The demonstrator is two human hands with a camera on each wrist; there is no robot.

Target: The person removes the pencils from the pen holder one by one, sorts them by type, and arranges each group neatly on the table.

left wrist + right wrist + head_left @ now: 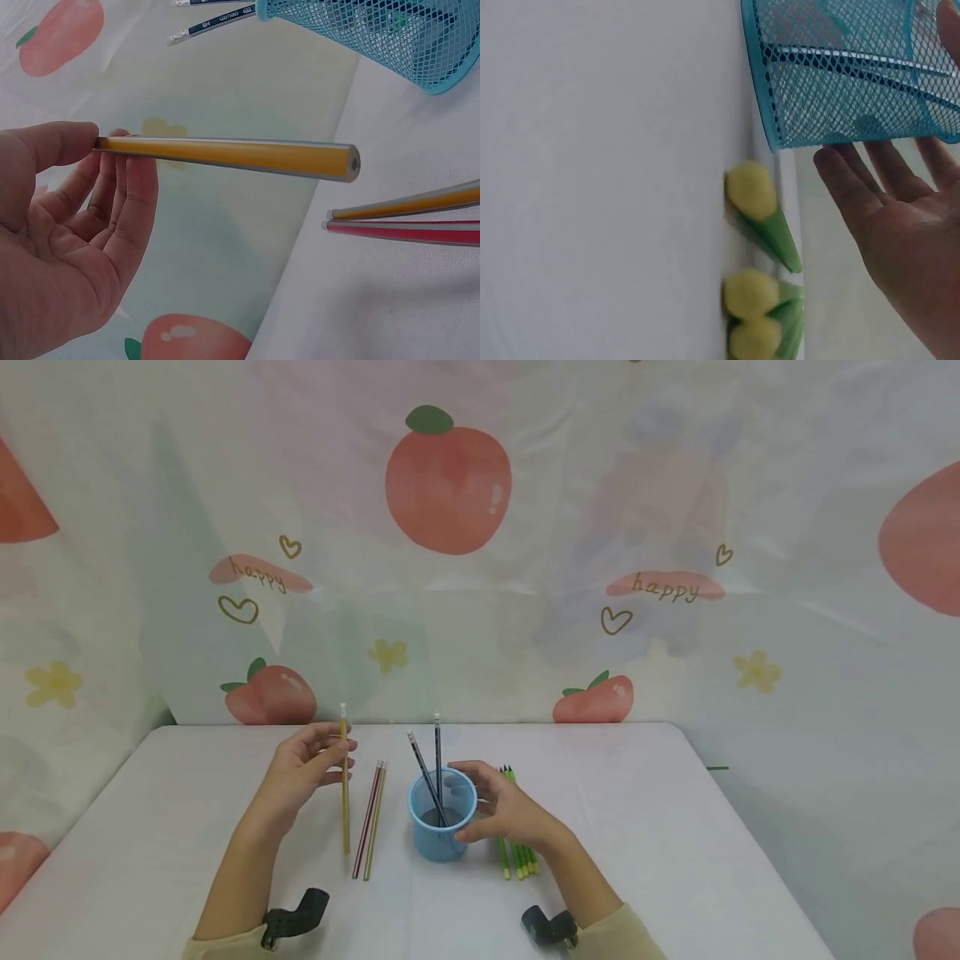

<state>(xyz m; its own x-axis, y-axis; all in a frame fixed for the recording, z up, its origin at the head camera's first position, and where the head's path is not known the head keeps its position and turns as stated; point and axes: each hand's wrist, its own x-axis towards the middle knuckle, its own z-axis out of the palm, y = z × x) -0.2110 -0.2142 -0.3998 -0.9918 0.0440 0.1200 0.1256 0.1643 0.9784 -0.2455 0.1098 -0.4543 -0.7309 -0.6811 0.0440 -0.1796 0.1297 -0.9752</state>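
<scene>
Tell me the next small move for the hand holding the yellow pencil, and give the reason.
Probably swing the left hand rightward and lower the yellow pencil into the blue mesh cup. The pencil is already pinched upright in that hand's grip, the cup already holds two dark pencils, and the right hand rests against the cup's side, seemingly steadying it.

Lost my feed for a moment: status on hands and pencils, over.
Left hand pinches yellow pencil, upright. Right hand open beside blue mesh cup. Two dark pencils in cup. Nothing blocking.
</scene>
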